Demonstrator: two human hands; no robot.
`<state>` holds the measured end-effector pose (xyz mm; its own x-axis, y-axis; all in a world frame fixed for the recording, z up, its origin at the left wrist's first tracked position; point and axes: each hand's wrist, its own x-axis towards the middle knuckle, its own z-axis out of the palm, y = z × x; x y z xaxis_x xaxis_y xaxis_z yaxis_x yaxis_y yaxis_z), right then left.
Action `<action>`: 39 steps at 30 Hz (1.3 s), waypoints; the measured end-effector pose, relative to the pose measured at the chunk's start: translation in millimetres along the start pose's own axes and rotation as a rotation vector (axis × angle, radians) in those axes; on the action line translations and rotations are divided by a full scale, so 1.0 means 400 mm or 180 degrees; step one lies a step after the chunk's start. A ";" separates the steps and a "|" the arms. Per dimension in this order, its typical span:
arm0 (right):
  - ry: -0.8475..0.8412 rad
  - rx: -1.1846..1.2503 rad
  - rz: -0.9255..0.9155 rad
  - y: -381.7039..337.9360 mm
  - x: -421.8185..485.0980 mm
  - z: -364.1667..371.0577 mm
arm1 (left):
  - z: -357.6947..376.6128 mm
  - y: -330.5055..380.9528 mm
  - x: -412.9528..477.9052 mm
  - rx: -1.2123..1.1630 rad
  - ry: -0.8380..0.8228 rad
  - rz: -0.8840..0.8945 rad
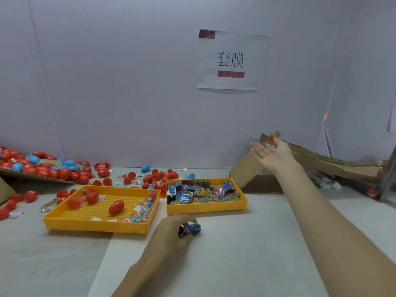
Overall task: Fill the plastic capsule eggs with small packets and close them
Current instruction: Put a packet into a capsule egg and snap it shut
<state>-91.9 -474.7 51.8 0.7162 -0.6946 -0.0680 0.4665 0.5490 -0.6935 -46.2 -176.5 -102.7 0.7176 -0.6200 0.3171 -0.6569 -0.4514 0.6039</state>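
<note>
Left hand (171, 230) pinching packet (191, 229) — right hand (271, 154) outstretched

White wall (128, 82), and a paper sign (232, 61) hangs on it: black characters, red bars. Far right, flattened cardboard (334, 163) slopes down. On the pale bench (246, 254), a perforated yellow tray (94, 227) sits beside a second yellow tray (205, 207).

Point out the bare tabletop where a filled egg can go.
Bare: pale tabletop before the yellow plastic packet tray, between the forearms, and before the yellow perforated tray. Crowded: red and blue plastic eggs behind both trays.
</note>
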 end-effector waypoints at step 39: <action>-0.1014 -0.3887 -0.0260 0.424 -0.228 -0.100 | 0.011 -0.007 0.011 -0.0724 0.0459 -0.0449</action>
<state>-98.9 -336.9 -88.1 0.8802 -0.4704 0.0635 -0.1450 -0.3939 -0.9077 -42.0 -180.8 -106.2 0.8343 -0.4566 0.3090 -0.4913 -0.3612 0.7926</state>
